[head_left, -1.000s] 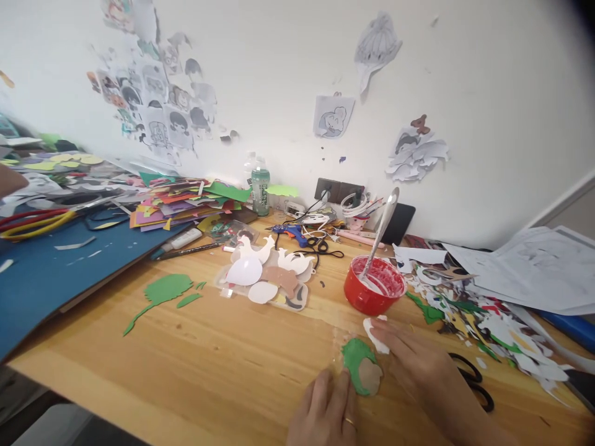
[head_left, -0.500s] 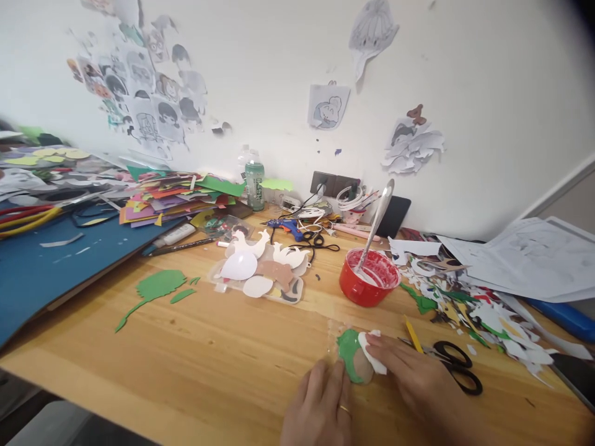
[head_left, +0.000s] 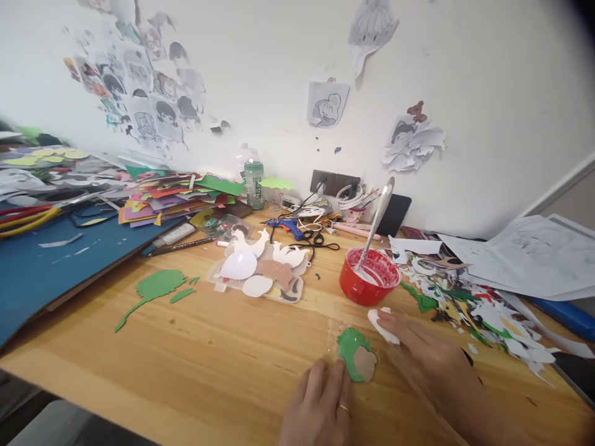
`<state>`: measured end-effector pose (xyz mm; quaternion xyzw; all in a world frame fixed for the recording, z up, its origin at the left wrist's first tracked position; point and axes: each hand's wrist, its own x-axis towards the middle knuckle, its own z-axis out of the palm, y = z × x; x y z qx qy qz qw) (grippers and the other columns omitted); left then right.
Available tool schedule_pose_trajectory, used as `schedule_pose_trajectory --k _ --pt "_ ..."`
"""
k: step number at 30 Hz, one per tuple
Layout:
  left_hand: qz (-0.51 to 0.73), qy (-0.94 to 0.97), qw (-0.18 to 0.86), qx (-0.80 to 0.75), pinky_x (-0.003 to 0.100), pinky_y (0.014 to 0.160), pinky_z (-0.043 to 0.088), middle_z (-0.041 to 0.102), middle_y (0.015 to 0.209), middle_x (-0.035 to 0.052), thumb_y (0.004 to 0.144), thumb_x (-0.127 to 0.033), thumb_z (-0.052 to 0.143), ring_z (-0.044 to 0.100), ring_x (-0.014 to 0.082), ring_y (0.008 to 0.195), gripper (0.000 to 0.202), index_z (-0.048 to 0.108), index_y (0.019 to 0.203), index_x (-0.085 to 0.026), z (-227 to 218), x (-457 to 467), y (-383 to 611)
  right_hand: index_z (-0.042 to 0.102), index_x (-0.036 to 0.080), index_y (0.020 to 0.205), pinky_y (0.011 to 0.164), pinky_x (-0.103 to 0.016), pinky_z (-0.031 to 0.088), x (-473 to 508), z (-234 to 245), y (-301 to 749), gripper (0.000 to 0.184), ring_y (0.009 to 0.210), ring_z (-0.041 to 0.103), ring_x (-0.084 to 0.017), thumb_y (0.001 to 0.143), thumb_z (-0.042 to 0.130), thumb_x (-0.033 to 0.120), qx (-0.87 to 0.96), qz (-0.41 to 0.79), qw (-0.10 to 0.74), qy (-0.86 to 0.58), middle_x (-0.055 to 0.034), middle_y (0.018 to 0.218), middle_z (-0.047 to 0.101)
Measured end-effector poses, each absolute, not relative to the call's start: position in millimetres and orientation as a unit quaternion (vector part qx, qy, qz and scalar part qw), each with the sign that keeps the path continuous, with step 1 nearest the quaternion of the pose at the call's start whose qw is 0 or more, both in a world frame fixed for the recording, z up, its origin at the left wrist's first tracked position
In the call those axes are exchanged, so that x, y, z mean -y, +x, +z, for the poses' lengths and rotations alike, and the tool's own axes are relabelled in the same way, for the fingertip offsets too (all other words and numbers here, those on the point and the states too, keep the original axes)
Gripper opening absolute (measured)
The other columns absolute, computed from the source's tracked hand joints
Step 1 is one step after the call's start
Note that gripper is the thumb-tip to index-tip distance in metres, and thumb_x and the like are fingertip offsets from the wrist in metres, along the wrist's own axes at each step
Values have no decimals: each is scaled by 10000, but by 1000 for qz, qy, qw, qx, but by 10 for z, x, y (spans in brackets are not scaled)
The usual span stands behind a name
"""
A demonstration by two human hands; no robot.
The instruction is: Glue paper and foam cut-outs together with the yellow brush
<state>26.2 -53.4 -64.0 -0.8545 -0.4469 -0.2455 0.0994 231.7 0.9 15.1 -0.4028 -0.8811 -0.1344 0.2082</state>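
Note:
A green paper cutout (head_left: pixel 348 344), wet-looking on its surface, lies on the table with a beige rounded piece (head_left: pixel 365 364) over its lower right. My left hand (head_left: pixel 318 399), a ring on one finger, rests flat on the wood, its fingertips at the cutout's left edge. Up and to the right of the cutout, my right hand (head_left: pixel 425 353) pinches a folded white tissue (head_left: pixel 383 327), apart from the cutout. Just beyond it stands a red pot (head_left: pixel 357 288) of white paste with a metal spoon (head_left: pixel 376 223) leaning in it.
Green leaf-like cutouts (head_left: pixel 160 285) lie left. A clear plastic box (head_left: pixel 292 296) carries white and brown shapes at centre. Paper scraps (head_left: pixel 465 303) are heaped on the right. A blue board (head_left: pixel 93 260) and a stack of coloured sheets (head_left: pixel 186 195) fill the left side.
My right hand has lifted the white tissue off the cutout and moved it up and right, uncovering the beige piece and hiding most of the scissors. My left hand has stayed put.

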Motion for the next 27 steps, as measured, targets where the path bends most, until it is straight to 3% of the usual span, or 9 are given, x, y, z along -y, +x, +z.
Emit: schedule_pose_trajectory --k 3,9,12,14,17,21,27 --pt "-232 -859 91 448 291 822 417 554 1152 71 882 -195 398 466 201 1016 312 506 1172 -156 -619 534 260 519 114 1122 889 -308 448 2 133 2288 395 1082 512 -170 789 342 -2 902 -157 190 -355 -102 1143 585" --pt "-235 -857 94 449 273 825 414 562 1150 46 870 -199 423 471 183 990 288 527 1135 -156 -593 514 257 543 66 1088 748 -381 522 -14 105 2194 368 993 569 -241 793 332 3 897 -186 164 -367 -162 1081 606" --pt "-231 -858 99 448 273 837 409 558 1164 40 875 -196 416 465 185 1006 296 516 1151 -166 -593 510 250 562 109 1059 802 -304 500 -30 173 2167 378 995 569 -181 787 324 -3 913 -167 167 -333 -108 1067 624" --pt "-230 -859 97 447 273 849 405 546 1186 31 882 -205 407 457 188 1022 307 503 1172 -175 -596 513 244 590 123 981 753 -270 514 -50 199 2171 388 911 606 -163 765 304 -25 917 -158 169 -324 -94 980 658" --pt "-235 -857 94 450 269 853 407 552 1181 23 880 -215 416 458 184 1020 305 509 1169 -179 -606 520 238 596 92 954 651 -339 541 -80 188 2205 373 816 634 -217 746 308 -20 899 -172 176 -364 -145 917 662" --pt "-235 -855 87 454 266 864 407 553 1181 23 882 -228 417 458 180 1026 318 502 1185 -177 -627 525 235 583 157 1023 752 -286 508 -89 139 2220 439 927 599 -161 749 295 -30 906 -151 176 -355 -96 1002 650" --pt "-253 -855 92 443 279 838 438 567 1168 11 884 -218 415 478 195 1000 277 534 1130 -169 -572 507 238 593 122 970 678 -325 533 -151 192 2281 404 834 628 -203 690 340 -24 894 -139 183 -384 -116 940 661"
